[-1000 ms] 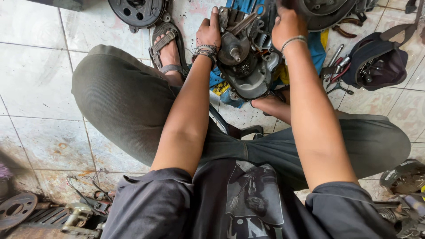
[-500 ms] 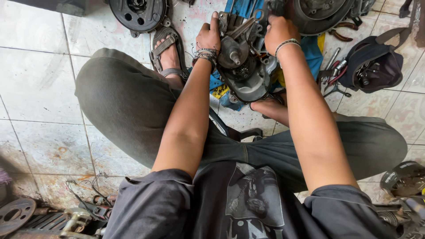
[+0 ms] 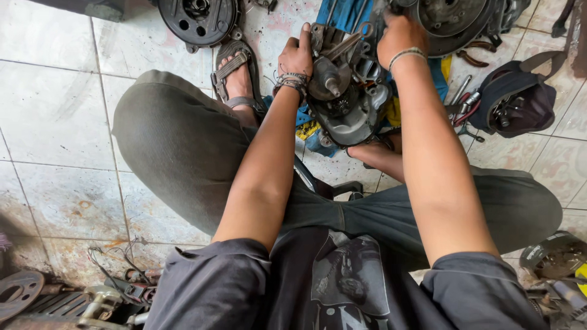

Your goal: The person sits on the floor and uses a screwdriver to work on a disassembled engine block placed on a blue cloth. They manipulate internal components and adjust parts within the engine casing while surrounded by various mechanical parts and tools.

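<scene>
A greasy grey engine casing [image 3: 351,104] stands on the tiled floor between my feet, with a short shaft sticking out of its round hub. My left hand [image 3: 298,55] grips the casing's left edge, thumb pointing up. My right hand [image 3: 397,36] is closed over the casing's upper right side, where a spanner [image 3: 348,41] lies across the top. Whether the right hand holds the spanner or the casing itself I cannot tell. Both wrists wear bracelets.
A black round cover [image 3: 197,19] lies at the top left beyond my sandalled foot [image 3: 235,76]. Another round engine part [image 3: 455,21] sits behind the casing. An open dark tool bag [image 3: 520,101] with pliers is at the right. Scrap metal parts [image 3: 36,293] lie near left.
The view has tilted slightly, so the casing and hands sit a little lower in frame. Both hands keep their grip on the casing.
</scene>
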